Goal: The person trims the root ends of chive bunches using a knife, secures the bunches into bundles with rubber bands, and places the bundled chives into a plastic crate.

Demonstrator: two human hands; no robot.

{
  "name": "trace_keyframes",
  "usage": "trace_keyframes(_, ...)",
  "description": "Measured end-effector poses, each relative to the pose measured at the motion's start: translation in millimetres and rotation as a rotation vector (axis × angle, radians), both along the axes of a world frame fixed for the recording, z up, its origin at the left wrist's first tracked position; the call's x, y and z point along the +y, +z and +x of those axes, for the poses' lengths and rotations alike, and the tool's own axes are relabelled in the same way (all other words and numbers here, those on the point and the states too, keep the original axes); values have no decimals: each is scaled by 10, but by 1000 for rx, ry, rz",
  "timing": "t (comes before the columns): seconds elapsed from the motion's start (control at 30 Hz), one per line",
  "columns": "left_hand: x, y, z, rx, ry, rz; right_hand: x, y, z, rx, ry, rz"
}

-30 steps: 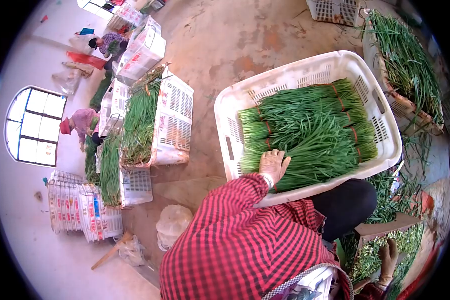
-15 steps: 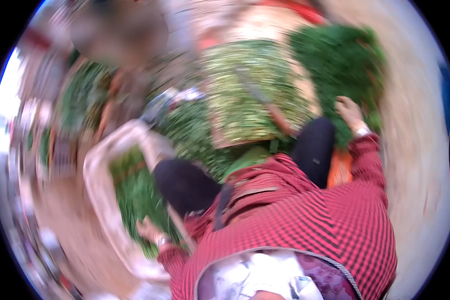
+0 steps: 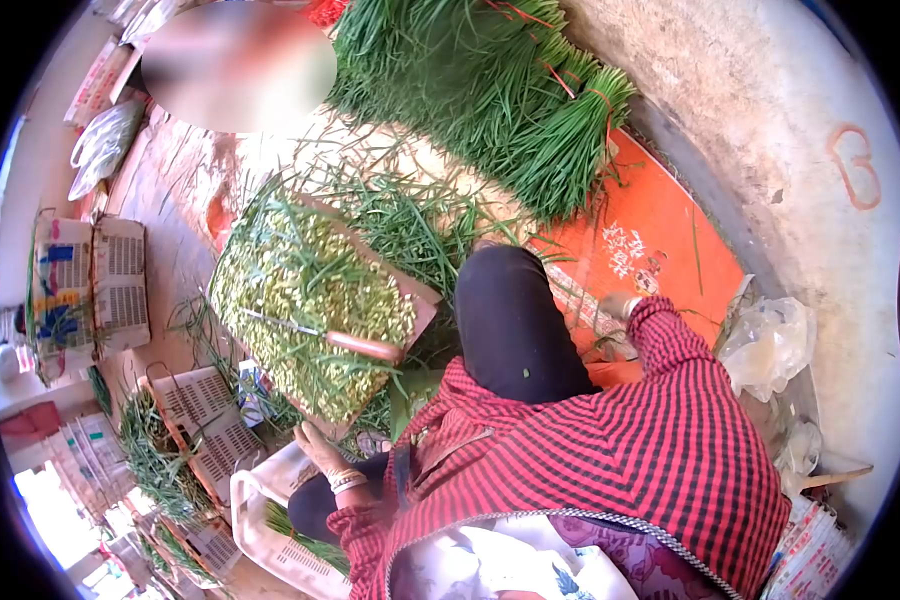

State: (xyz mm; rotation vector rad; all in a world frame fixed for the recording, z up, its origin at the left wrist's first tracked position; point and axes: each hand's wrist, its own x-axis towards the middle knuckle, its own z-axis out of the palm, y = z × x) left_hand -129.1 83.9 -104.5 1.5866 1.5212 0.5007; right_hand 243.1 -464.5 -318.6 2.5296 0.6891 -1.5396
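Head view shows the left hand (image 3: 323, 455) near pale clippings (image 3: 372, 305).

Red-and-black checks are seen on the jacket (image 3: 610, 450) and black on the trousers (image 3: 520, 335), while the leafy bundles (image 3: 560, 155) are coloured deep green, the cut pieces (image 3: 310, 275) pale yellow-green, the knife handle (image 3: 365, 346) brown, and the board (image 3: 685, 265) orange, marked with white.

One left hand (image 3: 322, 455), one right hand (image 3: 620, 306), two dark-clad knees (image 3: 515, 310); one wooden-handled knife (image 3: 355, 344); one pile of chopped stems (image 3: 305, 265); one orange board (image 3: 660, 235); several red-tied green bundles (image 3: 565, 150), overlapping too closely to count.
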Motion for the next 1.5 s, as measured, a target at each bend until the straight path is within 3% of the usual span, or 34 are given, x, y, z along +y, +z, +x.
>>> trace_keyframes(0.03,32,-100,6,46,19,-77,11,197,256,-135,10,27)
trace_keyframes(0.07,101,-399,-139,-275,89,-272,39,258,478,-304,-69,103)
trace_keyframes(0.1,-61,-231,73,-445,138,-433,72,329,698,-469,-147,190)
trace_keyframes(0.17,-219,-72,284,-310,220,-396,348,369,1166,-668,-305,355)
trace_keyframes(0.23,-200,-170,295,-419,289,-364,912,933,1835,-508,-945,359)
trace_keyframes(0.3,80,-659,-207,-426,217,-268,1250,883,2382,-583,-913,469)
trace_keyframes(0.37,51,-530,-63,-386,419,-359,1709,841,2837,-589,-956,1000)
trace_keyframes(0.4,-16,-417,106,-519,488,-399,1987,997,3073,-608,-913,1102)
trace_keyframes(0.5,-18,-476,211,-505,437,-310,2943,1718,3685,-514,-867,1461)
trace_keyframes(0.57,18,-536,227,-417,383,-196,3401,2224,3986,-484,-955,1351)
trace_keyframes(0.63,44,-495,275,-267,383,-194,3791,2260,4392,-445,-1091,1341)
trace_keyframes(0.67,-37,-299,519,-119,316,-127,3936,2297,4537,-484,-1109,1214)
trace_keyframes(0.73,-46,-289,508,-214,345,-236,4262,2232,4865,-549,-1249,1061)
trace_keyframes(0.77,-42,-272,506,-305,373,-352,4307,2301,4882,-386,-1255,1128)
trace_keyframes(0.83,-37,-264,542,-355,424,-387,4538,2268,5082,-486,-1358,883)
trace_keyframes(0.97,2,-288,568,-371,483,-301,4608,2283,4967,-556,-1449,759)
trace_keyframes(1.03,-21,-285,563,-389,505,-265,4504,1939,4988,-649,-1373,1209)
trace_keyframes(1.17,-160,20,788,-322,360,-346,4024,1975,4672,-425,-1541,1294)
trace_keyframes(1.2,-277,444,1294,-293,420,-484,3851,1956,4570,-371,-1504,1396)
trace_keyframes(1.3,-377,767,1637,-217,474,-584,3500,2214,3918,-286,-1446,1558)
trace_keyframes(1.37,-381,842,1533,-270,384,-718,3243,2512,3401,-74,-1407,1493)
trace_keyframes(1.47,-284,747,1019,-248,76,-609,2968,2551,2854,-12,-1170,1491)
trace_keyframes(1.5,-217,793,1069,-280,255,-539,2943,2641,2675,-50,-1013,1532)
